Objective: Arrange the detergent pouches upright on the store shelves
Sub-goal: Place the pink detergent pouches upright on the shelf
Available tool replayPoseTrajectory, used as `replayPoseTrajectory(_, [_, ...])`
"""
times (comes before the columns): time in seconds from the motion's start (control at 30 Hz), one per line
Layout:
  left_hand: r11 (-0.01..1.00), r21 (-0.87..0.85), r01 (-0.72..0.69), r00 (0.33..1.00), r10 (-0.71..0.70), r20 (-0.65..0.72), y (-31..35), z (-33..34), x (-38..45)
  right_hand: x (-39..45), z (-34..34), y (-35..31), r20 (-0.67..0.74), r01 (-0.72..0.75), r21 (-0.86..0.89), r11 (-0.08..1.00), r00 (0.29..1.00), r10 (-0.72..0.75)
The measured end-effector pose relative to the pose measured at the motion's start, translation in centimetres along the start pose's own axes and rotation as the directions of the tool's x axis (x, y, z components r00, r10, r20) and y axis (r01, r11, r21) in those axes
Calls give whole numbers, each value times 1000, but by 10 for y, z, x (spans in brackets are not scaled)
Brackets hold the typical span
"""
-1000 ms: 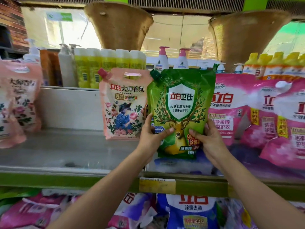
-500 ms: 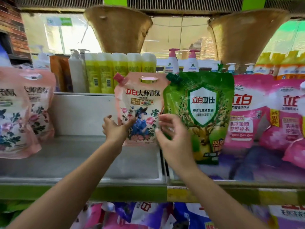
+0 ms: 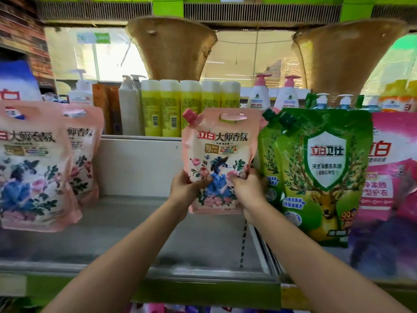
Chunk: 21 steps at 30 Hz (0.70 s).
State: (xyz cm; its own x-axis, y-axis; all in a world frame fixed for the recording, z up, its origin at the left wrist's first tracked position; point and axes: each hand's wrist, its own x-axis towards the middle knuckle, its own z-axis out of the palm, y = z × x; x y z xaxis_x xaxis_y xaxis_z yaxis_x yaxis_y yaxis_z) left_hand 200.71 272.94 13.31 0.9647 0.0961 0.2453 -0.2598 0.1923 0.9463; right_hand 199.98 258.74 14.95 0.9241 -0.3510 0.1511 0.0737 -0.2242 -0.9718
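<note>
floral pouch (image 3: 220, 159) left of deer pouch (image 3: 316, 175) | bottles (image 3: 189, 107) behind

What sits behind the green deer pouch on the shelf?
Behind the green deer pouch another green pouch shows at its left edge, and blue-capped pump bottles rise above its top. Their lower parts and anything else behind are covered.

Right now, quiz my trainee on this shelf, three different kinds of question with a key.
1. True or false: both hands hold the peach pouch.
2. Which pouch stands directly right of it? A green B blue C yellow
3. Fill in: the peach pouch's spout cap is ____.

Key: 1 true, left hand and right hand grip its lower part. 2 A, the green pouch. 3 pink.
</note>
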Motion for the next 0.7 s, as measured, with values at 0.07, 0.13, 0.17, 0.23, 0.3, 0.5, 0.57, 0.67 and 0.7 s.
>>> replayPoseTrajectory(0.07, [1000,-10,19,1000,-19,-10,3,-15,2,0,7,1,-4,35,69,997,999,-35])
replayPoseTrajectory(0.13, [999,-12,33,999,-33,-20,8,-37,4,0,17,1,58,57,174,983,996,-68])
replayPoseTrajectory(0.17, [999,-15,38,999,-38,-18,10,-48,5,-1,23,-2,127,38,247,968,989,-71])
replayPoseTrajectory(0.23, [999,-30,45,999,-45,3,15,-69,5,-1,33,-9,258,0,361,933,961,-100])
replayPoseTrajectory(0.3, [998,-42,44,999,-44,5,19,-89,5,3,47,-16,345,-22,402,915,930,-130])
replayPoseTrajectory(0.5, [993,-111,31,995,-42,-93,30,-139,6,4,93,-33,486,-191,528,827,867,-110])
replayPoseTrajectory(0.57, [991,-137,11,992,-28,-127,31,-150,8,0,106,-38,483,-232,555,799,872,-82])
replayPoseTrajectory(0.67, [987,-163,-18,985,-11,-175,33,-164,12,-4,128,-43,497,-289,586,757,866,-54])
replayPoseTrajectory(0.7, [986,-163,-29,981,-3,-193,33,-168,14,-5,133,-43,504,-296,593,749,861,-58])
